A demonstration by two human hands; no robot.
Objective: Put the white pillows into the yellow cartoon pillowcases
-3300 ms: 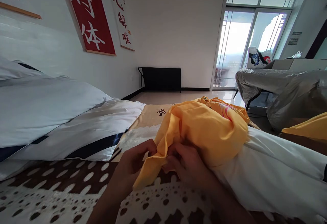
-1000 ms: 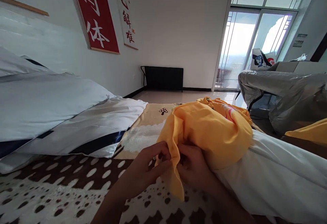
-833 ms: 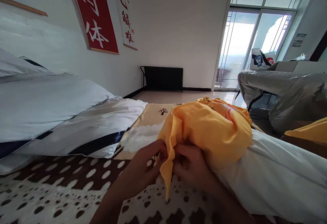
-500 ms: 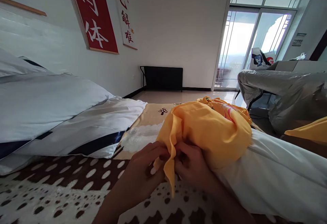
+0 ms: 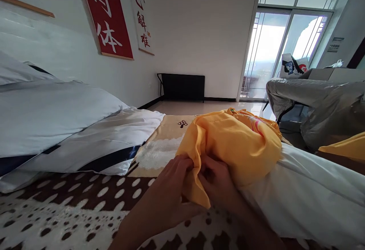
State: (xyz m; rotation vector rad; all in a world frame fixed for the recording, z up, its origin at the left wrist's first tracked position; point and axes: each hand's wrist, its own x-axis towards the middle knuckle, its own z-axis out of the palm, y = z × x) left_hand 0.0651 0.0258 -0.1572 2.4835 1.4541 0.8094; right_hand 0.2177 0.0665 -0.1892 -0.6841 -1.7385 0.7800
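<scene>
A yellow pillowcase is bunched over the far end of a white pillow lying on the patterned blanket. My left hand is closed on the left edge of the pillowcase, its thumb low beside the hanging corner flap. Close to its right, my right hand pinches the same cloth with curled fingers. Folds of yellow fabric partly cover the fingertips of both hands. The pillow's lower part sticks out bare toward the right.
White pillows with dark bands are piled at the left. A brown and cream blanket covers the bed. At the right stand a plastic-wrapped table and another piece of yellow cloth. A folded black panel leans against the far wall.
My left hand has shifted a little right and up along the pillowcase edge. The hanging corner has swung right and now looks wider. My right hand stays nearly in place.
</scene>
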